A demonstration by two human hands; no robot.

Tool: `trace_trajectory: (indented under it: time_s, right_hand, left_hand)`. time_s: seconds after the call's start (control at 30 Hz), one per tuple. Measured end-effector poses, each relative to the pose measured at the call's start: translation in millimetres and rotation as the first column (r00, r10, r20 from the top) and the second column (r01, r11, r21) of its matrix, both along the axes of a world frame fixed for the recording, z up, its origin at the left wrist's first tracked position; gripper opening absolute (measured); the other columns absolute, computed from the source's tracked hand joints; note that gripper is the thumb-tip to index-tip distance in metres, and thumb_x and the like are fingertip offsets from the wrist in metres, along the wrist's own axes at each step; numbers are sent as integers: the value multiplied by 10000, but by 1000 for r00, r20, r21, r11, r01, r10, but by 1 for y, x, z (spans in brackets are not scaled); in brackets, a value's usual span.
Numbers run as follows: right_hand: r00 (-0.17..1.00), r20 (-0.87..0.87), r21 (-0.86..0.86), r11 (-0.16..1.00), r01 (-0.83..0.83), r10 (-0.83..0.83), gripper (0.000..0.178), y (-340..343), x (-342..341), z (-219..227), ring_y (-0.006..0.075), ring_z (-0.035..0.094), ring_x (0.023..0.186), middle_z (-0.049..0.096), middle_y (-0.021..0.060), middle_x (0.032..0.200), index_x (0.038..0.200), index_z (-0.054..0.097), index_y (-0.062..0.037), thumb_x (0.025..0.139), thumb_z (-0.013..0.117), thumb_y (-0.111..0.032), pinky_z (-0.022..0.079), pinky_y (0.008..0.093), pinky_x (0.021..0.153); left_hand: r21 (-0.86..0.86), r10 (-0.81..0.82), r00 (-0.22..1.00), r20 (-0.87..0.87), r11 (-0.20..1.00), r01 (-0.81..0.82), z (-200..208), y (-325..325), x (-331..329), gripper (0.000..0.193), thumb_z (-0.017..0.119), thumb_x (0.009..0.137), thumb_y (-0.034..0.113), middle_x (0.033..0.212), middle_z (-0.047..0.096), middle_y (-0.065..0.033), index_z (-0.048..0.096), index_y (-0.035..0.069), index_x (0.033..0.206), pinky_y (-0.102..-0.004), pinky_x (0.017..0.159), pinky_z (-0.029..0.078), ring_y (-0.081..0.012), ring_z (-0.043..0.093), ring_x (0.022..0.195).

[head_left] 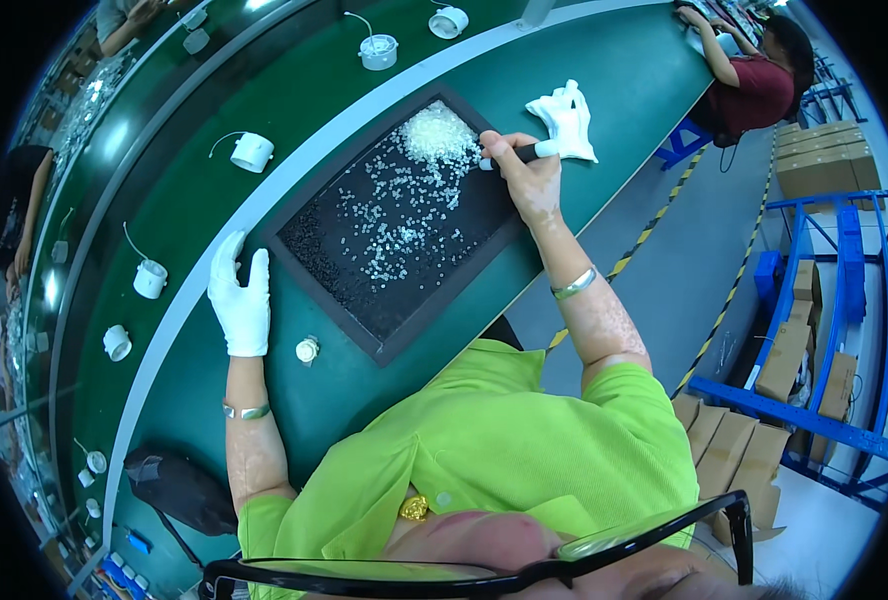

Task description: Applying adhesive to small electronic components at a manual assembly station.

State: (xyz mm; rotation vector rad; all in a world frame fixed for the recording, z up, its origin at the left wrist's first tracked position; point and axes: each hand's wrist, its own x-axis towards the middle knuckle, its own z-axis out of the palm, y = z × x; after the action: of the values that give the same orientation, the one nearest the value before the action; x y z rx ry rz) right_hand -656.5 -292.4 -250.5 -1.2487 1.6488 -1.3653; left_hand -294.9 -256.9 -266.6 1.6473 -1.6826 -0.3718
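My right hand point(529, 180) is bare and grips a pen-shaped tool point(531, 153) with a black barrel and white ends, over the far right edge of a black rectangular tray point(349, 335). Heaped in the tray's far corner are small clear pieces point(437, 133), and many more lie scattered across its floor. Tiny black pieces point(309, 245) gather along the left side. My left hand point(239, 305), in a white glove, rests beside the tray's left corner with thumb and fingers apart, holding nothing. Near it stands a small whitish round part point(307, 350).
A crumpled white glove point(567, 120) lies right of the tray. Beyond the pale rail, white round housings with wires point(252, 152) sit on the green belt. A dark bag point(179, 490) is at lower left. A co-worker point(759, 75) sits far right, near blue racks point(794, 410) with cartons.
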Motion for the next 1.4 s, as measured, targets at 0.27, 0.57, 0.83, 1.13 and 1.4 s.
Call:
trace_trajectory:
  time_s: [0.27,0.57,0.83,1.13,1.4]
  right_hand:
    - [999,-47,-35,999,11,-12,334,-3,2,-2,35,438,541,548,-47,582,728,681,-15,795,724,-340,357,213,497]
    - [996,-89,-8,1000,9,-10,342,0,5,1,37,442,540,541,-42,569,714,670,-10,788,732,-338,364,217,495]
    - [987,-151,-42,998,41,-47,433,2,6,8,53,458,502,522,-25,519,620,636,0,812,695,-385,362,243,472]
    - [993,-106,-20,998,54,-56,470,4,1,7,65,482,506,555,-2,524,557,608,-23,846,648,-391,358,228,495]
    - [987,-160,17,1000,26,-23,486,2,3,11,89,492,480,527,5,481,542,612,-13,808,683,-414,387,244,475]
  left_hand:
    - [20,-23,998,-52,1000,24,-1,-3,5,326,633,847,175,1191,584,-121,599,35,1139,-343,890,453,-254,563,1069]
    - [22,-50,999,-8,999,50,0,0,6,332,627,840,186,1233,556,-143,597,29,1131,-363,961,410,-294,532,1124]
    - [21,-61,998,21,998,61,1,-3,2,333,627,840,188,1228,558,-140,595,42,1138,-366,974,396,-296,527,1129]
    - [37,-56,998,23,998,55,0,-3,1,326,629,844,186,1229,559,-126,600,49,1138,-363,959,407,-286,523,1131]
    - [27,-61,998,23,998,61,-1,-5,1,322,633,837,174,1223,564,-131,599,43,1129,-365,966,405,-290,527,1129]
